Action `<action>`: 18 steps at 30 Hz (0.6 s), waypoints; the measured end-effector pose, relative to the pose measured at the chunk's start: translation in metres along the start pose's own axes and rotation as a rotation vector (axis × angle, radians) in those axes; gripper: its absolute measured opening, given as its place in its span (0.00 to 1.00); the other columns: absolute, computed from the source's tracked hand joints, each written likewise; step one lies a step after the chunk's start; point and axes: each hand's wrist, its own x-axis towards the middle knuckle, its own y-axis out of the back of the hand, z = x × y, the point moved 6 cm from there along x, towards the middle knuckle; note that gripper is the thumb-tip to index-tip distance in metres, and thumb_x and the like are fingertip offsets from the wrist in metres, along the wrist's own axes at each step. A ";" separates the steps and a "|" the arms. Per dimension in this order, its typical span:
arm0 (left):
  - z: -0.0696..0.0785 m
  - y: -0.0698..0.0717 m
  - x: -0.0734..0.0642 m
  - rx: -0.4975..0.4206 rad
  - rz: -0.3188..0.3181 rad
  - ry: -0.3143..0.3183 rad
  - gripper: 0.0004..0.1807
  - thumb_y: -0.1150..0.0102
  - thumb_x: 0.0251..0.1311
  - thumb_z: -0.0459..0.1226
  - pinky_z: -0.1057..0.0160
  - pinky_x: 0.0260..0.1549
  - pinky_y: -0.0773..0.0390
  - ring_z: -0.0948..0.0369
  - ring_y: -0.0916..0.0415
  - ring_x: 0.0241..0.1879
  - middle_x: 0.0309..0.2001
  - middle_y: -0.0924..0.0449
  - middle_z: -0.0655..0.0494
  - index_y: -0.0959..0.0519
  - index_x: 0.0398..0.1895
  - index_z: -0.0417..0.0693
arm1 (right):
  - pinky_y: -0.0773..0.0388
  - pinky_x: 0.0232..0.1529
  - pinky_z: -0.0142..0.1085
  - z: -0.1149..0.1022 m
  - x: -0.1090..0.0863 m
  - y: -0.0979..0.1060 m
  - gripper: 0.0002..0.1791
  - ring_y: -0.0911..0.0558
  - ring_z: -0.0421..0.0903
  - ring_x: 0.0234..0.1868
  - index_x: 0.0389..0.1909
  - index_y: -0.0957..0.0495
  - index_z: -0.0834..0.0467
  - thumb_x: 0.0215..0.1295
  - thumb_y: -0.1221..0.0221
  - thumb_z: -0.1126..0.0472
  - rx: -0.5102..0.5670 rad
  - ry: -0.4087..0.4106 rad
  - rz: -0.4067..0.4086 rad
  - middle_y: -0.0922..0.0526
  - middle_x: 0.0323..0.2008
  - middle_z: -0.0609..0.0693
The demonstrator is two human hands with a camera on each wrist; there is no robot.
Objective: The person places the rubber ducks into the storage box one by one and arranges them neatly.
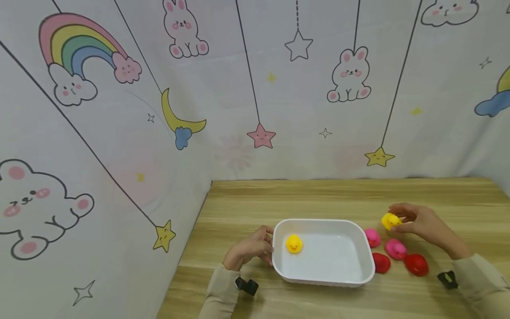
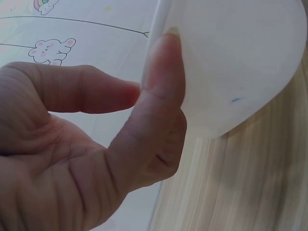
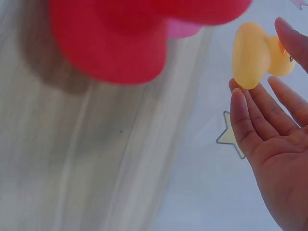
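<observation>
Right hand (image 1: 421,223): fingers parted, pinching a yellow duck (image 3: 251,55)
Duck's heading: faces the thumb, long axis running thumb to fingertips
Left hand (image 1: 253,244): grips white tray (image 1: 326,259), fingers barely parted

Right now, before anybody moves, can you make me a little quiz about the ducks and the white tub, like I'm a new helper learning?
1. How many ducks sit inside the white tub?
2. True or false: the left hand is holding up a red toy.
3. What colour is the held duck in the right hand? (a) pink (b) yellow (c) red

Key:
1. One, a yellow duck.
2. False: the left hand touches the tub's edge, and both red toys lie on the table.
3. (b) yellow.
</observation>
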 end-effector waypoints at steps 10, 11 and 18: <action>0.001 0.000 0.000 0.000 -0.005 -0.007 0.30 0.52 0.54 0.19 0.59 0.25 0.11 0.54 0.23 0.27 0.43 0.29 0.34 0.45 0.62 0.26 | 0.15 0.40 0.28 -0.034 0.003 0.002 0.31 0.18 0.43 0.46 0.61 0.24 0.69 0.59 0.28 0.61 0.023 0.074 0.042 0.19 0.55 0.65; 0.001 0.000 0.000 -0.001 -0.004 -0.005 0.30 0.52 0.54 0.19 0.60 0.25 0.11 0.54 0.23 0.27 0.43 0.29 0.34 0.45 0.62 0.26 | 0.15 0.40 0.28 -0.038 0.003 0.001 0.30 0.19 0.40 0.46 0.61 0.24 0.69 0.60 0.28 0.62 0.029 0.081 0.041 0.19 0.55 0.65; 0.000 -0.002 0.000 0.003 -0.004 0.001 0.30 0.52 0.55 0.19 0.58 0.26 0.10 0.55 0.23 0.26 0.43 0.30 0.35 0.45 0.62 0.27 | 0.15 0.41 0.29 -0.059 0.006 -0.006 0.27 0.21 0.33 0.45 0.60 0.23 0.65 0.62 0.30 0.60 0.073 0.109 0.057 0.18 0.54 0.62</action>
